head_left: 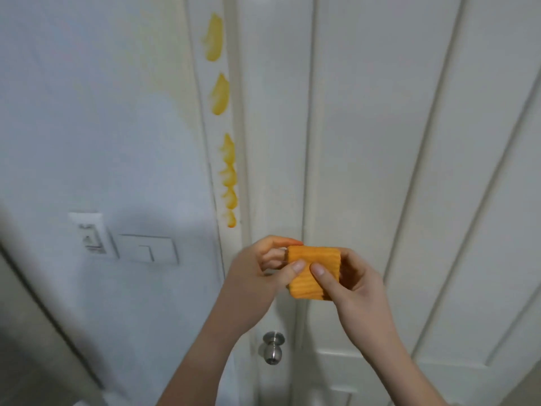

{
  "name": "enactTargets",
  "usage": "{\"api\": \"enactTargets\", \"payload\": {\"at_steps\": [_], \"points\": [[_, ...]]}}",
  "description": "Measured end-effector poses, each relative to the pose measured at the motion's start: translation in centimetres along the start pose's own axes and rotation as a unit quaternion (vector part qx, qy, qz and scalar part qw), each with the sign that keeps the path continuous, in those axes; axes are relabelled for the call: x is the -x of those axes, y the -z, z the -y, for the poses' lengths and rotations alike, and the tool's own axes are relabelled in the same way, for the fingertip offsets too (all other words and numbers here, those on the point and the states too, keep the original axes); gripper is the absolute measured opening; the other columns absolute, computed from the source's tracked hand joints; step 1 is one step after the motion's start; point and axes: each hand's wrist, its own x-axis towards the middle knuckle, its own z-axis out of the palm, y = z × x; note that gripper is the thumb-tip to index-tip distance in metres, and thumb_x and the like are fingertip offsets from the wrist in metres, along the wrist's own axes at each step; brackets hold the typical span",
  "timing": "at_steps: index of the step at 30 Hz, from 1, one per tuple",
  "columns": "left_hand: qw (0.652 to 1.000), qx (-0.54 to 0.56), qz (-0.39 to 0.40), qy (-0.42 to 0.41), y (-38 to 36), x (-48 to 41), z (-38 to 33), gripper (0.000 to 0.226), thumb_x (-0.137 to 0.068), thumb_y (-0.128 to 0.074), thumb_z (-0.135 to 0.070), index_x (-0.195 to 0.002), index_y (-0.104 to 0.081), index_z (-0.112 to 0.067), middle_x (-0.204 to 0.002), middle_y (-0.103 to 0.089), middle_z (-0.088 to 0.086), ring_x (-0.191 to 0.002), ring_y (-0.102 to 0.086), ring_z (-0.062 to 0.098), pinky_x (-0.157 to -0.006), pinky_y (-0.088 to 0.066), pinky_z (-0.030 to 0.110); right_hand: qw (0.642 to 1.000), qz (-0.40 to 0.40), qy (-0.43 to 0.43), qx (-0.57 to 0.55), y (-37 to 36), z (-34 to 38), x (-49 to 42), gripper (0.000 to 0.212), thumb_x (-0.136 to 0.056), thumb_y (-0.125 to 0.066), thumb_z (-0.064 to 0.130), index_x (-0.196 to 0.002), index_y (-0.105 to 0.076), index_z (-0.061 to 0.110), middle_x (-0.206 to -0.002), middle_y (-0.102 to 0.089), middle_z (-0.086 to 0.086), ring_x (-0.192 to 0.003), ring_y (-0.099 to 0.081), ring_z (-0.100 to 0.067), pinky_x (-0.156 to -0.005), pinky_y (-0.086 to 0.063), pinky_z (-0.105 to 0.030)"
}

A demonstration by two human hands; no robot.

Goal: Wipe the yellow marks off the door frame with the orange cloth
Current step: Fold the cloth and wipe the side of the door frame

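Several yellow marks run in a column down the white door frame, from near the top edge to about mid-height. Below the lowest smear, both hands hold a folded orange cloth in front of the door. My left hand pinches the cloth's left side with thumb on the front. My right hand grips its right side, thumb pressed on the front. The cloth is ribbed and folded into a small thick pad. It does not touch the frame.
A white panelled door fills the right side, with a metal round knob below the hands. On the pale wall to the left sit a light switch and a small wall panel. A grey edge crosses the lower left corner.
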Motion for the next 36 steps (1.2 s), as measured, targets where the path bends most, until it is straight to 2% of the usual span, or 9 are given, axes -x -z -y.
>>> {"api": "enactTargets", "payload": {"at_steps": [4, 9, 14, 16, 20, 23, 27, 32, 36], "points": [[0.99, -0.038, -0.129, -0.031, 2.4, 0.9, -0.4, 0.02, -0.095, -0.083, -0.021, -0.111, -0.078, -0.031, -0.101, -0.082, -0.012, -0.098, -0.077, 0.006, -0.079, -0.058, 0.016, 0.998, 0.014, 0.045, 0.044, -2.1, -0.3, -1.2, 0.012, -0.093, -0.077, 0.015, -0.104, -0.074, 0.019, -0.089, -0.077, -0.004, -0.083, -0.075, -0.019, -0.079, -0.064, -0.045], [0.929, -0.125, -0.322, -0.13, 7.5, 0.3, -0.7, 0.013, -0.101, -0.075, -0.017, -0.107, -0.073, -0.028, -0.096, -0.076, -0.008, -0.085, -0.074, 0.005, -0.068, -0.057, 0.018, 0.995, 0.024, 0.071, 0.065, -5.7, -1.8, -2.4, 0.02, -0.091, -0.081, 0.018, -0.105, -0.073, 0.03, -0.096, -0.075, 0.002, -0.09, -0.073, -0.02, -0.081, -0.062, -0.045], [0.843, -0.264, -0.394, -0.253, 12.1, -3.1, -1.7, 0.023, -0.101, -0.067, -0.008, -0.123, -0.07, -0.014, -0.121, -0.072, -0.003, -0.112, -0.067, 0.016, -0.099, -0.055, 0.034, 0.987, 0.015, 0.122, 0.099, -9.5, -3.3, -3.0, 0.02, -0.091, -0.08, 0.016, -0.104, -0.073, 0.031, -0.102, -0.065, 0.012, -0.098, -0.067, -0.014, -0.081, -0.057, -0.037], [0.816, -0.286, -0.402, -0.302, 13.5, -5.1, -2.0, 0.029, -0.1, -0.066, -0.005, -0.129, -0.069, -0.006, -0.129, -0.071, 0.005, -0.121, -0.064, 0.021, -0.109, -0.049, 0.029, 0.984, -0.006, 0.138, 0.116, -10.8, -3.9, -3.4, 0.023, -0.092, -0.08, 0.015, -0.106, -0.073, 0.031, -0.104, -0.063, 0.016, -0.101, -0.066, -0.011, -0.082, -0.056, -0.034], [0.805, -0.302, -0.376, -0.346, 15.6, -9.5, -3.2, 0.046, -0.108, -0.058, -0.014, -0.152, -0.055, -0.005, -0.16, -0.053, 0.012, -0.152, -0.046, 0.026, -0.124, -0.044, 0.048, 0.986, -0.082, 0.128, 0.074, -12.8, -4.9, -3.8, 0.042, -0.092, -0.08, 0.012, -0.125, -0.065, 0.033, -0.11, -0.061, 0.021, -0.1, -0.066, -0.01, -0.076, -0.059, -0.025], [0.785, -0.351, -0.366, -0.356, 16.4, -11.8, -3.6, 0.056, -0.111, -0.052, -0.022, -0.164, -0.042, -0.007, -0.173, -0.038, 0.011, -0.163, -0.031, 0.029, -0.135, -0.027, 0.046, 0.978, -0.161, 0.124, 0.037, -14.4, -5.5, -3.6, 0.049, -0.088, -0.084, 0.012, -0.125, -0.059, 0.033, -0.12, -0.06, 0.012, -0.104, -0.064, -0.009, -0.078, -0.057, -0.021], [0.753, -0.416, -0.38, -0.342, 16.6, -13.2, -2.3, 0.061, -0.114, -0.038, -0.032, -0.171, -0.029, -0.01, -0.18, -0.026, 0.011, -0.168, -0.018, 0.029, -0.138, -0.015, 0.049, 0.927, -0.277, 0.214, 0.134, -16.3, -7.4, -3.5, 0.034, -0.089, -0.084, 0.018, -0.117, -0.065, 0.025, -0.114, -0.063, 0.011, -0.1, -0.061, -0.015, -0.086, -0.051, -0.028], [0.739, -0.44, -0.383, -0.338, 16.8, -13.4, -1.8, 0.062, -0.115, -0.036, -0.034, -0.171, -0.026, -0.011, -0.18, -0.024, 0.012, -0.168, -0.018, 0.031, -0.137, -0.017, 0.053, 0.934, -0.312, 0.157, 0.076, -18.6, -8.4, -2.9, 0.042, -0.097, -0.072, 0.025, -0.139, -0.065, 0.022, -0.131, -0.07, 0.011, -0.122, -0.067, -0.012, -0.103, -0.055, -0.033], [0.735, -0.451, -0.379, -0.337, 17.0, -13.4, -1.6, 0.062, -0.115, -0.036, -0.035, -0.172, -0.026, -0.012, -0.18, -0.024, 0.011, -0.169, -0.018, 0.03, -0.136, -0.019, 0.054, 0.944, -0.294, 0.145, 0.045, -21.6, -7.7, -2.4, 0.053, -0.098, -0.065, 0.038, -0.149, -0.051, 0.036, -0.138, -0.057, 0.041, -0.134, -0.056, 0.007, -0.107, -0.046, -0.014]]}}
